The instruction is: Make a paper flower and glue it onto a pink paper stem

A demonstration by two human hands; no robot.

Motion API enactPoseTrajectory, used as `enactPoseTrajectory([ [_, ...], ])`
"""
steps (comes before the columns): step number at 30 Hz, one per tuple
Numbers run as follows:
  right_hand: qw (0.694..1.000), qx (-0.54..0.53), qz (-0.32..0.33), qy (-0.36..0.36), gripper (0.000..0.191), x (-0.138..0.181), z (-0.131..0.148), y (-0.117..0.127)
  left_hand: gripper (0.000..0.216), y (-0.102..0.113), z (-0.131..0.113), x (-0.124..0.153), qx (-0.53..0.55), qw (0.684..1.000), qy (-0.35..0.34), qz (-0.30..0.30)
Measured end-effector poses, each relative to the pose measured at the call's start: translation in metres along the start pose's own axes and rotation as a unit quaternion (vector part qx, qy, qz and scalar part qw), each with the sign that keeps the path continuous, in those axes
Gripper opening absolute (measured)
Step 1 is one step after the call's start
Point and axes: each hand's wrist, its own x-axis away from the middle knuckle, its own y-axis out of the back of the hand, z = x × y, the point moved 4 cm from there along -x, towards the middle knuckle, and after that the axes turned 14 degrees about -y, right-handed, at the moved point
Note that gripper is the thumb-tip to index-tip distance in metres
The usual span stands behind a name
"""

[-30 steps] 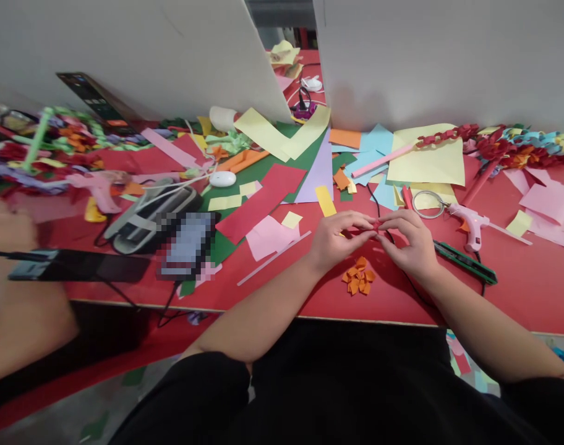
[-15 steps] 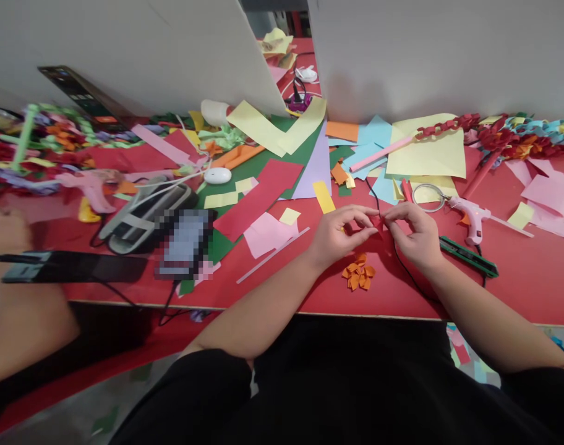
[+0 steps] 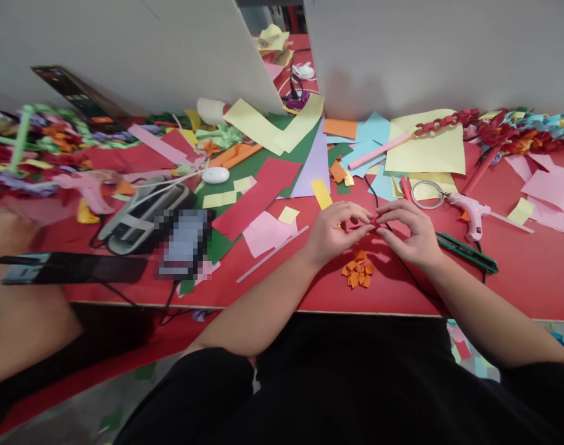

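Observation:
Between my fingertips is a small piece of red paper [image 3: 374, 220], partly hidden by the fingers. My left hand [image 3: 335, 230] pinches it from the left, thumb and fingers closed on it. From the right, my right hand [image 3: 409, 232] grips the same piece with thumb and forefinger. Just below the hands, an orange folded-paper flower [image 3: 358, 270] lies on the red table [image 3: 328, 300]. A pink glue gun [image 3: 470, 214] rests to the right of my right hand, beside a green-and-black tool [image 3: 467, 252] that looks like a cutter.
Coloured paper sheets, such as a red one [image 3: 258, 199] and a pale yellow one [image 3: 425, 151], cover the back. A phone [image 3: 183, 244] and a grey case [image 3: 147, 213] lie left. A co-worker's arm [image 3: 26, 309] reaches in at far left. White partitions [image 3: 440, 55] stand behind.
My fingertips have shifted on the red paper, the right-hand fingers stretching further over it. The view has moved very slightly; the flower and tools stay in place.

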Motion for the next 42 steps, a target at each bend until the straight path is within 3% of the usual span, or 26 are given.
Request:
enactPoseTrajectory([
  [4, 1.0, 0.021, 0.01, 0.009, 0.015, 0.0011, -0.0015, -0.0028, 0.024, 0.0, 0.0012, 0.0006, -0.006, 1.0, 0.004, -0.009],
  [10, 0.999, 0.033, -0.002, 0.019, 0.004, 0.0011, -0.0043, -0.0053, 0.024, -0.0014, 0.0005, 0.0002, 0.015, 1.0, 0.005, -0.012],
  [18, 0.998, 0.047, 0.008, 0.035, 0.009, 0.0015, -0.0021, -0.0025, 0.023, -0.0001, 0.0005, 0.0, 0.022, 1.0, 0.007, -0.003],
  [26, 0.997, 0.02, -0.029, 0.074, 0.016, 0.0024, 0.0004, -0.0014, 0.019, 0.0016, -0.002, -0.0008, 0.021, 1.0, -0.005, -0.014],
  [32, 0.998, -0.021, -0.044, 0.046, 0.021, 0.0041, -0.0011, -0.0073, 0.018, 0.0015, -0.0026, 0.0011, 0.027, 0.999, 0.024, -0.041],
  [42, 0.999, -0.003, -0.04, 0.015, 0.017, 0.0056, -0.0014, -0.0093, 0.011, 0.002, -0.0057, -0.0013, 0.007, 0.999, -0.012, -0.03],
])
